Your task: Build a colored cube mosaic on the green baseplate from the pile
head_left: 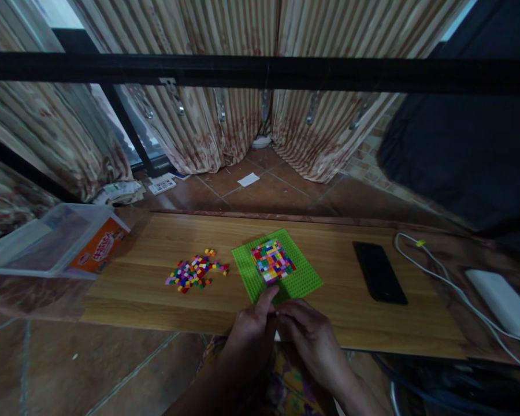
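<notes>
My left hand (252,325) and my right hand (312,334) meet at the near edge of a green baseplate (305,282). Fingers of both are closed in a pinch, fingertips together; whatever is between them is too small or hidden to name. The left thumb lies over the plate's near corner. Small coloured building bricks (274,260) cover a roughly square patch on the plate, in red, yellow, orange, white, purple and more. A loose heap of similar bricks (193,273) lies on the wooden board to the left.
The wooden board (143,309) carries a black phone (379,271) at right. Beyond it lie a white cable (442,277) and a white power bank (502,303). A clear plastic bin (60,237) with an orange packet stands at left. A dark rail (242,72) crosses before the curtains.
</notes>
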Demonstrator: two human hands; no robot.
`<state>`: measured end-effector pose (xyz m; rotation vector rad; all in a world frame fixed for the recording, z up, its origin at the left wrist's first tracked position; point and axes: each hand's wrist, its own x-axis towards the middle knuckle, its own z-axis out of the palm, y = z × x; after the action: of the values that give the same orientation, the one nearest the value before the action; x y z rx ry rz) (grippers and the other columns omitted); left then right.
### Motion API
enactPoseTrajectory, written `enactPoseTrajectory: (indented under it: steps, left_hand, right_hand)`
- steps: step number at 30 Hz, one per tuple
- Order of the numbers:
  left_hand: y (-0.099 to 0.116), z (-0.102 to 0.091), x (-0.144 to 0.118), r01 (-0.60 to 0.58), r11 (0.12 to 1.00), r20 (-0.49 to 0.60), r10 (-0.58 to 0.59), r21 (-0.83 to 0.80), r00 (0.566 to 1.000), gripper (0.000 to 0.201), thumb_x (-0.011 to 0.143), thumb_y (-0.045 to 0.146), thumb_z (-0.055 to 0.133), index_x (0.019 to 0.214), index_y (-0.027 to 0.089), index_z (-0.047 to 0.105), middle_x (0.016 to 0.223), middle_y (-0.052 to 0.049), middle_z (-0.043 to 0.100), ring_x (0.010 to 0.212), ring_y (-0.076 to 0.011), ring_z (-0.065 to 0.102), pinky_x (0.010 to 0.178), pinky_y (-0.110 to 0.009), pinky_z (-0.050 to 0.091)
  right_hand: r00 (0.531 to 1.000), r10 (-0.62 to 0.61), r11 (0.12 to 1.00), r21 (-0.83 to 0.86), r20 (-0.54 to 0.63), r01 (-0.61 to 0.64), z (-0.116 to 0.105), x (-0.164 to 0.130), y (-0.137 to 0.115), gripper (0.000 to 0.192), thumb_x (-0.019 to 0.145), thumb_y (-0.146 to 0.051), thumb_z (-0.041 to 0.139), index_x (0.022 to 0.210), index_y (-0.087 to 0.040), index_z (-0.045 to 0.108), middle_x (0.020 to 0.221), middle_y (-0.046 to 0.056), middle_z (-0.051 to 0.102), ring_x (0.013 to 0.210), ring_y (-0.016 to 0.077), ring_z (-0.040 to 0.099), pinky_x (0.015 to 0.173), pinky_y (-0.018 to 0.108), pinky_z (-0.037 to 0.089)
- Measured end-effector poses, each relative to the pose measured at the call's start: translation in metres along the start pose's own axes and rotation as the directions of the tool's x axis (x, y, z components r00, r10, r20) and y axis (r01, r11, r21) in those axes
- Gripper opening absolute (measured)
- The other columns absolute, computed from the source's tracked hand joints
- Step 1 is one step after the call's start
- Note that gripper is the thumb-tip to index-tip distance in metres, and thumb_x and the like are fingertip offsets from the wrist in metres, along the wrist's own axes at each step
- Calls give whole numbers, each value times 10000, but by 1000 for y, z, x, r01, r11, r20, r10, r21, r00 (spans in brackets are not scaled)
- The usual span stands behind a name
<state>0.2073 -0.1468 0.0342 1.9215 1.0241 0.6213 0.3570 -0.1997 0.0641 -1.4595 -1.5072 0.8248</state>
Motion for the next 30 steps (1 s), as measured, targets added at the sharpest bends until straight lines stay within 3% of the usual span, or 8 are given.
enactPoseTrajectory:
  steps: [5, 8, 11, 14, 18, 23, 30]
  left_hand:
    - [4, 1, 11, 67, 996, -11, -68, -56, 998, 563, 846, 192, 496, 1401, 253, 418, 882, 21, 743, 780, -137, 698, 766, -250, 540]
    - [10, -8, 19, 112, 991, -79, -117, -71, 990, 497, 852, 218, 507, 1346, 254, 470, 952, 6, 736, 849, -143, 697, 817, -266, 538]
    - [7, -20, 23, 143, 989, -176, -148, -41, 973, 427, 852, 224, 509, 1278, 233, 523, 1007, -25, 726, 901, -162, 692, 852, -298, 536]
    - [-7, -28, 19, 128, 992, -235, -129, -20, 963, 372, 859, 230, 501, 1227, 209, 551, 986, -40, 723, 885, -167, 691, 823, -304, 544]
    - [-25, -34, 8, 126, 991, -237, -132, -39, 962, 352, 876, 244, 497, 1219, 192, 551, 1008, -58, 725, 887, -166, 693, 793, -286, 550]
    - [-30, -40, 5, 160, 985, -174, -169, -67, 970, 278, 900, 262, 487, 1147, 222, 609, 1064, -40, 723, 955, -170, 685, 845, -281, 539]
    - [-40, -40, 6, 127, 990, -171, -137, -69, 976, 261, 905, 246, 483, 1112, 226, 641, 1115, -36, 710, 1007, -175, 666, 885, -285, 526]
  right_hand:
    - [999, -46, 995, -82, 24, 48, -7, 7, 3, 210, 952, -207, 482, 977, -252, 686, 924, 40, 666, 842, 162, 644, 721, 257, 521]
    - [985, -89, 979, -197, -145, 59, -7, 23, 9, 167, 939, -250, 522, 946, -256, 689, 940, 46, 671, 884, 183, 631, 770, 301, 516]
    - [921, -144, 951, -308, -363, 27, -3, 46, 20, 145, 918, -294, 562, 928, -250, 700, 949, 54, 666, 934, 209, 605, 839, 363, 494]
    - [864, -185, 926, -378, -469, -7, 7, 67, 32, 146, 902, -307, 582, 905, -233, 707, 979, 66, 649, 957, 217, 580, 863, 392, 473]
    - [827, -218, 894, -446, -518, -43, 20, 79, 43, 127, 886, -273, 596, 872, -213, 707, 1034, 85, 632, 991, 227, 559, 869, 406, 458]
    - [790, -235, 883, -464, -566, -70, 28, 80, 46, 94, 860, -258, 622, 843, -216, 704, 1062, 89, 630, 1026, 241, 552, 891, 437, 446]
    - [801, -262, 897, -442, -538, -3, 24, 81, 52, 100, 868, -261, 620, 848, -249, 717, 1040, 67, 642, 971, 218, 584, 858, 404, 471]
